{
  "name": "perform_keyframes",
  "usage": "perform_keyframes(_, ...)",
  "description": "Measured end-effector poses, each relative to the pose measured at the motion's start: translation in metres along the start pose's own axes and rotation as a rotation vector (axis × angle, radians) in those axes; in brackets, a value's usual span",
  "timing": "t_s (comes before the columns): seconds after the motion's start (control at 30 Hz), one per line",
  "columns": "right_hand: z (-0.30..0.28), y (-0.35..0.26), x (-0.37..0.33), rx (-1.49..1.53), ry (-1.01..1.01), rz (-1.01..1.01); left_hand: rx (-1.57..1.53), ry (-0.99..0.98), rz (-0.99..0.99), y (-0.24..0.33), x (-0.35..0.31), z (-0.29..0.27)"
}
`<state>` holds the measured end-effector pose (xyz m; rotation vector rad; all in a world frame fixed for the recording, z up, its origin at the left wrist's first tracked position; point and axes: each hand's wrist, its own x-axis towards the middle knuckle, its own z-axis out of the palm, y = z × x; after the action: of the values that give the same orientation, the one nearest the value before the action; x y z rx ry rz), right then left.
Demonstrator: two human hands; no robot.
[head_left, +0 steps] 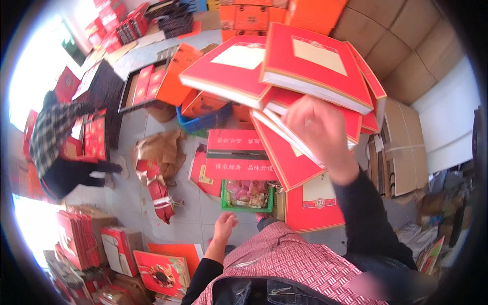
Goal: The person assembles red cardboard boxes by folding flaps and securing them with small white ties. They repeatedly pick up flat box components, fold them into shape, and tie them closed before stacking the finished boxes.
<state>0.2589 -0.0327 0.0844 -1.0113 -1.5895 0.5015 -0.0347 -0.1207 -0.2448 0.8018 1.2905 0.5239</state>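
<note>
In front of my raised right hand (316,129) is a leaning pile of flat red gift boxes (279,46) with white sides and cream labels. The hand overlaps the edges of the lower boxes; its fingers are bent and blurred, so whether it grips one is unclear. My left hand (223,227) hangs low beside my red patterned apron (290,249), fingers curled with nothing in them. Just ahead of it stands a green basket (247,209) holding small pink and clear wrapped packets. A red carton (239,168) with a dark band lies behind the basket.
Another person (56,137) in a checked shirt bends over boxes at the left. A blue basket (206,123), crumpled brown paper (161,150) and a red bag (158,195) lie on the floor. Flattened cardboard (406,147) stands at the right; orange boxes (251,19) sit at the back.
</note>
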Motion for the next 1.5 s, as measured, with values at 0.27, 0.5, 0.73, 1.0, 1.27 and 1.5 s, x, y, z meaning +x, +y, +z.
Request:
perform_keyframes(0.27, -0.309, 0.243, -0.114, -0.197, 1.077, 1.171, 0.194, 0.065, -0.104, 0.027, -0.047, 0.004)
perform_keyframes(0.5, -0.317, 0.222, -0.106, 0.096, 0.746, 1.350, 0.115, 0.144, -0.217, 0.025, -0.074, 0.012)
perform_keyframes(0.73, -0.271, 0.152, -0.151, 0.683, 0.701, 0.947, 0.045, 0.035, -0.056, 0.063, -0.066, 0.018)
perform_keyframes(1.0, -0.233, 0.057, -0.288, 0.685, 0.435, 0.715, 0.292, 0.271, 0.868, 0.217, -0.069, -0.043)
perform_keyframes(1.27, -0.040, 0.006, -0.211, 0.517, -0.188, 0.843, 1.135, 0.324, 0.897, 0.350, -0.175, -0.143)
perform_keyframes(1.5, 0.080, 0.052, -0.237, 0.891, -0.561, 0.873, 0.670, 0.356, 0.473, 0.196, -0.222, -0.249)
